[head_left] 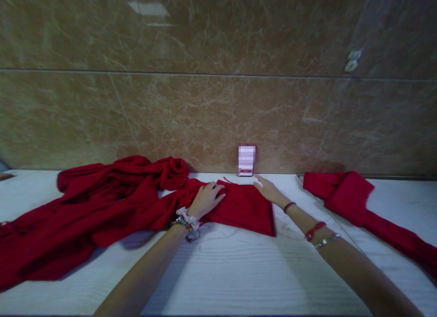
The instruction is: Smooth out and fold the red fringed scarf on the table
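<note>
A red knitted garment (246, 207) lies on the white table, its right end spread flat and the rest bunched to the left. On the flat part rests my left hand (206, 199), palm down with the fingers spread a little. My right hand (269, 191) reaches over the upper right corner of the same cloth, fingers stretched out and holding nothing; I cannot tell whether its palm touches the knit. A short red thread (229, 180) sticks out from the upper edge. Just beyond my right fingertips, a phone (246, 161) leans upright on the wall, its screen lit.
Another red knitted piece (351, 198) lies folded at the right, with a ribbed strip trailing toward the lower right. A brown marble-look wall (211, 112) closes off the table's (232, 276) far edge. A small brown object (7, 176) is at the far left.
</note>
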`<action>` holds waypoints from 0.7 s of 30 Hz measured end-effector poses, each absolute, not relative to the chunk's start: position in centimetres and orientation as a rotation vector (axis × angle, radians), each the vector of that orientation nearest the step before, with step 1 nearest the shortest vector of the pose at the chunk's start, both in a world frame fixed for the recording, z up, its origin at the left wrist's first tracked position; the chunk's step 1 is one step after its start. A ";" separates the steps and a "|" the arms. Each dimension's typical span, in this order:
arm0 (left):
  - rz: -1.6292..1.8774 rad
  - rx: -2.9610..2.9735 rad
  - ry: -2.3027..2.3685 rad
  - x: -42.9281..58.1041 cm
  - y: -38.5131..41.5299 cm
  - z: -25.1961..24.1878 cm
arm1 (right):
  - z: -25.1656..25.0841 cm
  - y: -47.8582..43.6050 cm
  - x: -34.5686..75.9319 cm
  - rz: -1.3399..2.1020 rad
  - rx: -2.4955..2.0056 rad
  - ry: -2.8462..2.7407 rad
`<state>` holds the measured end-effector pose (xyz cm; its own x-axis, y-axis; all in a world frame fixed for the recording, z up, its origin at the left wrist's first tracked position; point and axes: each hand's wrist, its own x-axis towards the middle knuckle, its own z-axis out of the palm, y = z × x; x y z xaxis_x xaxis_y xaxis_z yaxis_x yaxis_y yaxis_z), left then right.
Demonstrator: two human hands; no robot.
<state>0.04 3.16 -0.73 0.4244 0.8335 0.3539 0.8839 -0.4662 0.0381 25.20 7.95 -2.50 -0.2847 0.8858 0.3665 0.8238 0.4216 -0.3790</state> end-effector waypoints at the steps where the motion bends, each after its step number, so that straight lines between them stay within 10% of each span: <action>1: -0.481 -2.522 -1.531 -0.2 3.3 -0.6 | -2.9 6.9 25.6 0.166 -1.421 -2.177; 21: -0.137 -2.654 -1.543 -2.3 0.5 0.4 | -1.5 2.9 33.4 -0.002 -1.634 -2.426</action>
<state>-2.34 0.50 0.37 0.4926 0.8632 0.1111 0.8692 -0.4942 -0.0143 33.44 2.86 -1.54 -0.3596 0.9158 0.1790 0.9161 0.3829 -0.1188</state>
